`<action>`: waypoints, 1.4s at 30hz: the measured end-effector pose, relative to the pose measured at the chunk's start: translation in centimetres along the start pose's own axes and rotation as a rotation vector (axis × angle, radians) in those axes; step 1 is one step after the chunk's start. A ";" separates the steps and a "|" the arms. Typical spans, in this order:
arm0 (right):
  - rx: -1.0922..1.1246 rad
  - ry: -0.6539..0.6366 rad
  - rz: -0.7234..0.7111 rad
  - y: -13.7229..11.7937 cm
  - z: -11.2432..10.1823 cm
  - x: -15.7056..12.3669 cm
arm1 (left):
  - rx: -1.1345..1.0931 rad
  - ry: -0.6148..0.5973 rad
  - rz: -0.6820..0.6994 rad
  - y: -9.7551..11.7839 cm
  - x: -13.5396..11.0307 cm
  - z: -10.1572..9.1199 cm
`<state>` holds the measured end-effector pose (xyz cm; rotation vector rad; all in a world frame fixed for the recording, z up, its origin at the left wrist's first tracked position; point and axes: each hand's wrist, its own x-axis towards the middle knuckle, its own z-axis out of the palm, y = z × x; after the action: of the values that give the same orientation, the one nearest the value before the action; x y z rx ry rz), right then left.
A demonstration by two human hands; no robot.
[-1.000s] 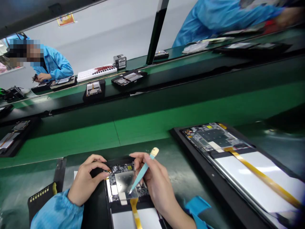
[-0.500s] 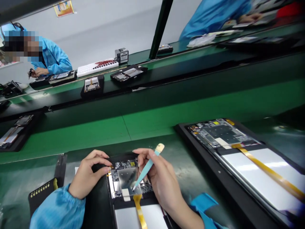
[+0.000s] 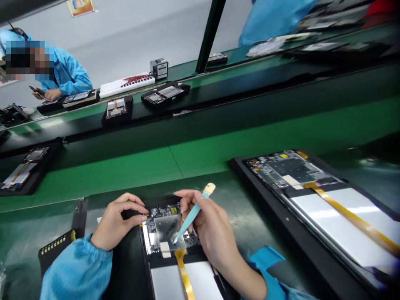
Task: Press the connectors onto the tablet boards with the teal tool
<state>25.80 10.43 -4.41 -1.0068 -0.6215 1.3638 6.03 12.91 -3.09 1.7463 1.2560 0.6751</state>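
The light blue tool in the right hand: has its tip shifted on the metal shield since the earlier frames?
No. The tool tip rests near the lower right corner of the metal shield, as before; only the camera view shifted.

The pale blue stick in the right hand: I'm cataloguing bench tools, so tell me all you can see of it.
The stick is slim, pale blue, plastic-looking, with a cream, flattened upper end. The right hand holds it like a pen, tilted up to the right. Its lower tip rests on the shiny metal shield of the opened device's board.
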 end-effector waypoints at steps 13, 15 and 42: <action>-0.009 -0.012 -0.017 0.0 0.0 0.0 | 0.029 -0.041 -0.038 0.6 0.4 -0.2; -0.011 -0.011 -0.022 0.0 0.0 0.0 | 0.023 -0.049 -0.040 0.3 0.5 -0.3; 0.001 -0.020 -0.043 0.2 -0.1 0.0 | 0.256 -0.025 0.076 1.1 -0.6 0.8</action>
<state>25.82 10.37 -4.66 -0.9747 -0.6543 1.3380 6.98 11.95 -2.48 2.0132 1.3106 0.5521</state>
